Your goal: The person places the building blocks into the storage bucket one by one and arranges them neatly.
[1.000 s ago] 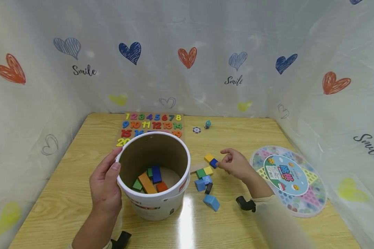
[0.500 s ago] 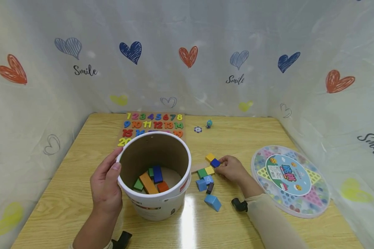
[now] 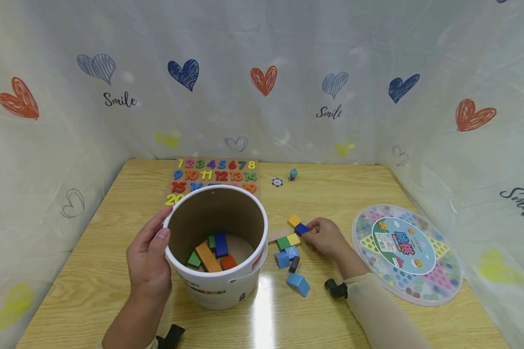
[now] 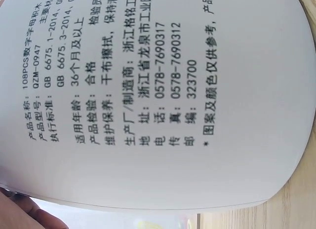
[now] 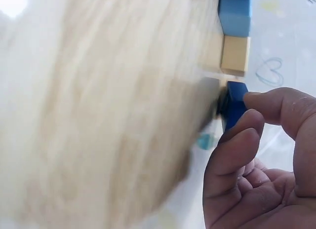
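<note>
My left hand [image 3: 149,257] grips the white-rimmed round bucket [image 3: 214,296] at its left side, the thumb at the rim. Inside the tilted bucket lie an orange block [image 3: 207,257], a blue block [image 3: 220,244], a red block [image 3: 228,262] and green ones. In the left wrist view, printed text covers the bucket's wall [image 4: 237,155]. My right hand [image 3: 325,237] pinches a small dark blue block [image 5: 236,103] between thumb and fingertips, beside a yellow-orange block [image 3: 294,221]. Nearer stand a green block [image 3: 283,243], a yellow block [image 3: 294,239] and light blue ones.
A number board [image 3: 192,175] lies behind the bucket, partly hidden by it. A round game box [image 3: 436,281] is at the right. Farther back are a chip [image 3: 277,182] and a small teal figure [image 3: 293,174]. A light blue block [image 3: 298,284] lies closer in.
My right hand has moved in from the right and its fingers have closed on the dark blue block. The left hand and the bucket have stayed in place.
</note>
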Available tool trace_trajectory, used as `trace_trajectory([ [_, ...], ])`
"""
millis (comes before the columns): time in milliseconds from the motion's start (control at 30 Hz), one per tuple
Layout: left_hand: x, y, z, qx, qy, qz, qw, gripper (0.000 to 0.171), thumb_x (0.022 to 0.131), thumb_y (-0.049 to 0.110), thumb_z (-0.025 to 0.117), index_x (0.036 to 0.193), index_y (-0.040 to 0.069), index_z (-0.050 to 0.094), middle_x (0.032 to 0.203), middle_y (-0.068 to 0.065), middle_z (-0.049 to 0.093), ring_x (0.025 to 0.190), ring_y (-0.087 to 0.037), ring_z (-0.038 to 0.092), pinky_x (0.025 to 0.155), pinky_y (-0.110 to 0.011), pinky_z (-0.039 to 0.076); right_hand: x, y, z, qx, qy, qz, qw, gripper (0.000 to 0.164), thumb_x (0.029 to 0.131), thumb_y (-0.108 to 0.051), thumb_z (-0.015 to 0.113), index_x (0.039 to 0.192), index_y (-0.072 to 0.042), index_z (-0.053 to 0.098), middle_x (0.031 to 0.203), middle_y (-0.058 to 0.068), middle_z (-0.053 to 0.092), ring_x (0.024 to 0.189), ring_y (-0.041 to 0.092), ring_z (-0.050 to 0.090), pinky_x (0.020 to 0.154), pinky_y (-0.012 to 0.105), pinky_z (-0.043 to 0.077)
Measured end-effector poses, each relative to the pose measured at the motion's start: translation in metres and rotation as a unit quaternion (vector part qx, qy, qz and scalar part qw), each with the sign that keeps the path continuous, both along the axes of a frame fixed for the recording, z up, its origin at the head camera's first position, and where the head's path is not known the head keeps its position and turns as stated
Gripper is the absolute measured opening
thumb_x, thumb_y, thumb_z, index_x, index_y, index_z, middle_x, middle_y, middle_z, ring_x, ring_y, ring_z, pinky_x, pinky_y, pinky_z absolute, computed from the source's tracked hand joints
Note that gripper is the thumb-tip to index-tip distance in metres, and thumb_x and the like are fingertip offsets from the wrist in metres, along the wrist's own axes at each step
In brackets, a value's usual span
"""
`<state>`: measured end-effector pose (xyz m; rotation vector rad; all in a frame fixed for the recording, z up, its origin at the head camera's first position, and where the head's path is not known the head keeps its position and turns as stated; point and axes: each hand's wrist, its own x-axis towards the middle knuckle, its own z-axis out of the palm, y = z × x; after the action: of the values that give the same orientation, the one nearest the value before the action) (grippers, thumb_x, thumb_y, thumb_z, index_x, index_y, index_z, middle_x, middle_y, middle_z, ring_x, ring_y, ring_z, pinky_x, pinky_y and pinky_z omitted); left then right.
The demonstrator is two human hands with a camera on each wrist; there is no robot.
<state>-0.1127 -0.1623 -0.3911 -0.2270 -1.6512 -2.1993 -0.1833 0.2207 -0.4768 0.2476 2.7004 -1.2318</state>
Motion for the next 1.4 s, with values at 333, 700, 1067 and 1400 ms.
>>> trace_trajectory([
  [333,-0.001,0.0,-0.004,0.001,0.008,-0.002,1.0,0.036,0.097,0.005,0.044,0.131,0.001,0.054,0.133,-0.016,0.053,0.123,-0.031,0.048,0.095,-0.034,0.047,0.01,0.0,0.033,-0.06,0.048,0.011,0.997,0.03,0.087,-0.021,0.067,0.111,-0.009,0.056,0.081,0.018,0.063,0.051,0.02,0.052,0.045,0.031,0.045],
  [700,-0.002,0.0,-0.006,0.003,0.009,-0.003,0.9999,0.036,0.097,0.007,0.044,0.131,0.001,0.054,0.133,-0.017,0.053,0.123,-0.031,0.048,0.095,-0.034,0.047,0.038,-0.027,0.106,-0.141,0.121,0.079,0.979,0.03,0.086,-0.022,0.07,0.111,-0.011,0.058,0.074,0.013,0.058,0.051,0.023,0.05,0.043,0.032,0.044],
  [1067,-0.003,-0.001,-0.006,0.006,0.015,-0.001,0.9999,0.036,0.097,0.006,0.045,0.131,-0.001,0.054,0.132,-0.019,0.053,0.122,-0.031,0.049,0.095,-0.034,0.047,0.069,-0.073,0.162,-0.22,0.175,0.187,0.941,0.027,0.085,-0.006,0.067,0.11,-0.005,0.059,0.069,0.014,0.054,0.051,0.022,0.047,0.043,0.03,0.043],
  [1400,-0.002,0.0,-0.005,0.009,0.009,-0.005,0.9999,0.036,0.097,0.007,0.045,0.131,-0.001,0.054,0.132,-0.018,0.053,0.122,-0.03,0.049,0.095,-0.034,0.047,0.079,-0.099,0.171,-0.253,0.181,0.26,0.914,0.028,0.086,-0.003,0.065,0.113,-0.005,0.059,0.071,0.011,0.055,0.055,0.019,0.049,0.046,0.029,0.044],
])
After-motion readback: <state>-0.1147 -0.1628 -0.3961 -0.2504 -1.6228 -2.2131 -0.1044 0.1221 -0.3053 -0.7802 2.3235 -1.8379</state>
